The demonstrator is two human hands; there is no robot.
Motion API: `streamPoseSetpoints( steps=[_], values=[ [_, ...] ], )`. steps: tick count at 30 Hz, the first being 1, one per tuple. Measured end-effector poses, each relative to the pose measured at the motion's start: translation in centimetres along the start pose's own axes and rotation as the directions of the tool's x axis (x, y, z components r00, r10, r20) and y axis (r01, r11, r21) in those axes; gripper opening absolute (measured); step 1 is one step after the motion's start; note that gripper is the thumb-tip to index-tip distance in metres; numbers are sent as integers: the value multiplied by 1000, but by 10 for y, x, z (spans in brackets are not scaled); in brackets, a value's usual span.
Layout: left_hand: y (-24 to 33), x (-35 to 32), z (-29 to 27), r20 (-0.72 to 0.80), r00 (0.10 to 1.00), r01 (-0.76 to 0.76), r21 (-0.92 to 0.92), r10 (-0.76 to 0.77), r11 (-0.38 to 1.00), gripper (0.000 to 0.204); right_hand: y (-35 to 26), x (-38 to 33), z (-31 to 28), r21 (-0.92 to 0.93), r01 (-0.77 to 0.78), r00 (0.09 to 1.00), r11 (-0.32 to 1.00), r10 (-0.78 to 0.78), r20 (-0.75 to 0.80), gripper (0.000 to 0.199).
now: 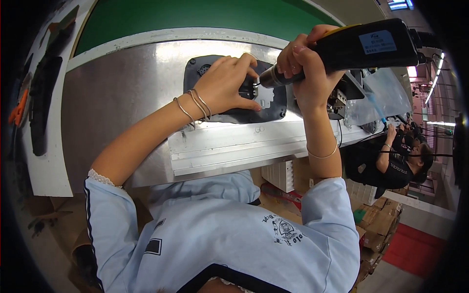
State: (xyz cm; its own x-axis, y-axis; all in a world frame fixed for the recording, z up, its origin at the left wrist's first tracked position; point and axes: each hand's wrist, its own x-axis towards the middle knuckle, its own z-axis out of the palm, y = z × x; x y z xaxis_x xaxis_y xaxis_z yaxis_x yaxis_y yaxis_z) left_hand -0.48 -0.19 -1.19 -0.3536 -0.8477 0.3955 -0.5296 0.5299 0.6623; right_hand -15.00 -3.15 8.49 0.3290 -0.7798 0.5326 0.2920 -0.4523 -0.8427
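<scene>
A dark grey plastic housing (pixel 271 108) with a round speaker-like grille lies on the metal bench top. Inside it sits a light metal plate (pixel 264 99). My left hand (pixel 228 84) rests on the housing, thumb and fingers spread around the plate's left side; whether a small part is between them I cannot make out. In my right hand (pixel 309 66) is a black electric screwdriver (pixel 351 51) with a yellow strip, its body lying toward the right. The tool's tip points down-left to the plate's upper edge, close to my left fingers.
A green belt surface (pixel 195 17) runs along the bench's far side. Metal parts (pixel 337 102) and a clear plastic bag (pixel 381 97) lie to the right. Orange-handled pliers or cutters (pixel 19 108) are at far left. Another person (pixel 391 163) works at the right; cardboard (pixel 381 219) is stacked below.
</scene>
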Motion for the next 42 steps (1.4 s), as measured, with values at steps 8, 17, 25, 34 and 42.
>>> streamPoseSetpoints(
  steps=[8, 17, 25, 34, 42],
  values=[
    [-1, -1, -1, -1, 1000, -2, 0, 2, 1000, 74, 3, 2, 7, -15, -16, 1000, 1000, 16, -8, 19],
    [-3, 4, 3, 18, 999, -27, 7, 27, 1000, 74, -17, -6, -10, -115, 41, 993, 993, -53, -104, 30],
    [1, 2, -2, 35, 999, -29, 56, 27, 998, 76, -101, -42, -118, -289, 153, 935, 945, -233, -267, 13],
    [3, 3, -4, 54, 998, 11, 58, -15, 998, 74, -78, -36, -140, -297, 119, 893, 948, -233, -385, 15],
    [-1, 2, 0, 36, 999, -27, 64, 25, 998, 75, -81, -48, -110, -280, -26, 902, 960, -99, -421, 19]
  ],
)
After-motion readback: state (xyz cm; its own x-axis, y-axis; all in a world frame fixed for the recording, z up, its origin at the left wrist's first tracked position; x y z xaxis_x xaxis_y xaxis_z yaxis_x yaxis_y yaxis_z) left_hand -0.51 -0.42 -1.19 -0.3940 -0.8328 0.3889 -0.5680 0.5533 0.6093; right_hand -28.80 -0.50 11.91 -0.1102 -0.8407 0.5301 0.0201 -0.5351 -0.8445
